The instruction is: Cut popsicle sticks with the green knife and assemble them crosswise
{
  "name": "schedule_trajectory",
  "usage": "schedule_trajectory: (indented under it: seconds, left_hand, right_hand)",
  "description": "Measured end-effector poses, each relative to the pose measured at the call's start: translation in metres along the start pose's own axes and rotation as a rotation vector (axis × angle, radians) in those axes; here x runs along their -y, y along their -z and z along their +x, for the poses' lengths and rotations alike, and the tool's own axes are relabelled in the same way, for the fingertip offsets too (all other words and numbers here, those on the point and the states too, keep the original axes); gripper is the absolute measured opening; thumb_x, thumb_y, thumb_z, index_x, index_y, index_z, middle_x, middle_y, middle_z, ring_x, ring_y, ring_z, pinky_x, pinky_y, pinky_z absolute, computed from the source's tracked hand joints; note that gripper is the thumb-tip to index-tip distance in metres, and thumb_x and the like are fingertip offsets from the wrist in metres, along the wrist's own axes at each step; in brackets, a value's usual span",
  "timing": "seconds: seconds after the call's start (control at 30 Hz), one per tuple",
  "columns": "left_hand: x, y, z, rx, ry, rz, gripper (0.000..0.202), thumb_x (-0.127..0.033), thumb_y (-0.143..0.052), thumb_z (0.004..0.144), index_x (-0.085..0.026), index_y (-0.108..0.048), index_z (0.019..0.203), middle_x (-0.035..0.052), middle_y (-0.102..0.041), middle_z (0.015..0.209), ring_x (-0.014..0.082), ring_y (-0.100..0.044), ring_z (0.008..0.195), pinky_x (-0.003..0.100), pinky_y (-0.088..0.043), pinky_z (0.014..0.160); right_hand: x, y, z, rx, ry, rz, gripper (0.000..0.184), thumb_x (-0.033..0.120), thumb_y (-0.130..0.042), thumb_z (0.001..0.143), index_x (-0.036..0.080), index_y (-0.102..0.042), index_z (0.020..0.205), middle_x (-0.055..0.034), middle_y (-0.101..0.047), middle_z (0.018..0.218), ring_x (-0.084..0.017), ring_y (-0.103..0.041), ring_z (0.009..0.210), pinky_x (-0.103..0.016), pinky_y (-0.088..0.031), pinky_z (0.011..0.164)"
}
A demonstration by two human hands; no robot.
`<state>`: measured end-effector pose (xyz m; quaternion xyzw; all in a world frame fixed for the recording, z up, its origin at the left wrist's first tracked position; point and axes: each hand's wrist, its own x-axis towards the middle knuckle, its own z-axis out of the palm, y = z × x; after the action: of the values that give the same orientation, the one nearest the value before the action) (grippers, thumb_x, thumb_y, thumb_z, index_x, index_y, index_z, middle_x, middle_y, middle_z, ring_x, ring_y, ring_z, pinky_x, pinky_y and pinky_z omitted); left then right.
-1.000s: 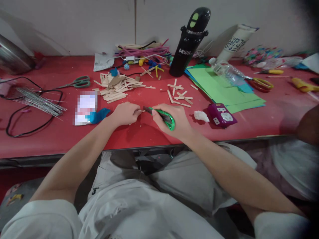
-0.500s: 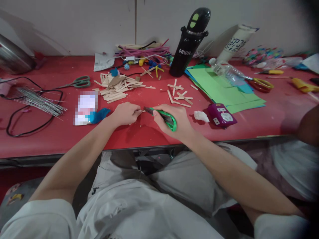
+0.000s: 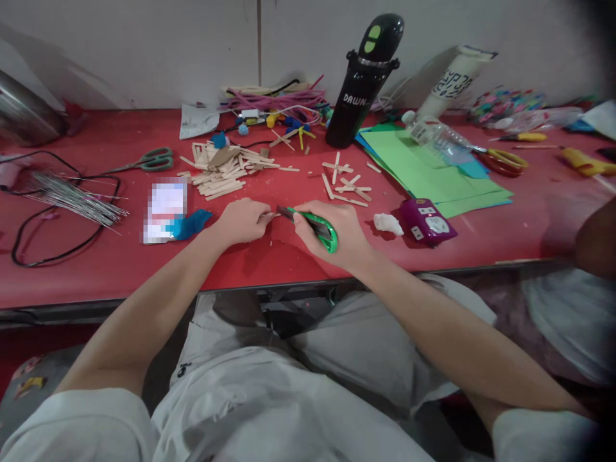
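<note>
My right hand (image 3: 342, 232) is wrapped round a green box cutter (image 3: 323, 230), its dark blade pointing left. Low over the red tabletop, my left hand (image 3: 244, 220) pinches a small wooden stick (image 3: 275, 216), of which only the tip shows past the fingers. The blade's end is at that tip; whether it touches the wood I cannot tell. Behind my left hand lies a heap of wooden sticks (image 3: 221, 186). Several more sticks (image 3: 353, 186), some crossed over each other, lie beyond my right hand. Tiny wood bits are scattered between the hands.
A phone (image 3: 166, 208) with blue material (image 3: 191, 224) on it lies left of my left hand. Right of my right hand are a white crumpled wad (image 3: 387, 224) and a purple packet (image 3: 426, 221). Green paper sheets (image 3: 433, 163) and a black bottle (image 3: 360, 83) stand behind. A person's arm (image 3: 597, 240) rests far right.
Both hands keep the same hold on the stick and the box cutter. The whole view has shifted very slightly; nothing else has visibly moved.
</note>
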<state>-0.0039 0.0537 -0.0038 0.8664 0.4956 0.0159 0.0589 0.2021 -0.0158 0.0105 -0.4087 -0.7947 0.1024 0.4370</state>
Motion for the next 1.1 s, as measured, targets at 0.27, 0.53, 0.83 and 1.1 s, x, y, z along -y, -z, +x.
schedule_trajectory:
  seconds: [0.27, 0.53, 0.83, 1.1]
  left_hand:
    - [-0.001, 0.001, -0.001, 0.014, 0.022, 0.006, 0.036, -0.039, -0.039, 0.095, -0.021, -0.069, 0.086, 0.0111, -0.076, 0.09, 0.0271, -0.067, 0.089, 0.035, -0.034, 0.062]
    - [0.0, -0.002, -0.001, 0.007, -0.009, -0.024, 0.034, -0.039, -0.04, 0.094, -0.023, -0.071, 0.093, 0.0086, -0.076, 0.091, 0.0263, -0.068, 0.088, 0.034, -0.032, 0.061]
    - [-0.001, -0.001, 0.001, 0.017, 0.017, -0.048, 0.038, -0.043, -0.039, 0.095, -0.021, -0.07, 0.09, 0.01, -0.076, 0.089, 0.0267, -0.067, 0.088, 0.033, -0.035, 0.062]
    - [0.002, 0.0, 0.002, 0.024, 0.038, -0.115, 0.038, -0.042, -0.042, 0.094, -0.022, -0.074, 0.102, 0.0086, -0.076, 0.093, 0.0271, -0.067, 0.092, 0.033, -0.039, 0.067]
  right_hand:
    - [0.004, 0.005, -0.001, 0.002, 0.027, -0.016, 0.011, 0.026, -0.057, 0.09, 0.018, -0.063, 0.086, -0.0001, -0.063, 0.064, -0.01, -0.053, 0.053, -0.023, -0.045, 0.057]
    - [-0.001, 0.0, -0.002, -0.013, -0.054, 0.048, 0.018, 0.03, -0.057, 0.091, 0.016, -0.066, 0.086, -0.001, -0.063, 0.065, -0.01, -0.053, 0.052, -0.022, -0.044, 0.054]
    - [0.009, 0.013, -0.001, -0.012, -0.066, 0.043, 0.017, 0.029, -0.058, 0.091, 0.017, -0.066, 0.082, 0.0005, -0.061, 0.061, -0.01, -0.051, 0.051, -0.023, -0.043, 0.052]
    - [-0.002, 0.023, -0.001, -0.177, 0.002, 0.027, 0.014, 0.027, -0.06, 0.091, 0.02, -0.066, 0.081, 0.0003, -0.066, 0.067, -0.012, -0.057, 0.059, -0.026, -0.047, 0.06]
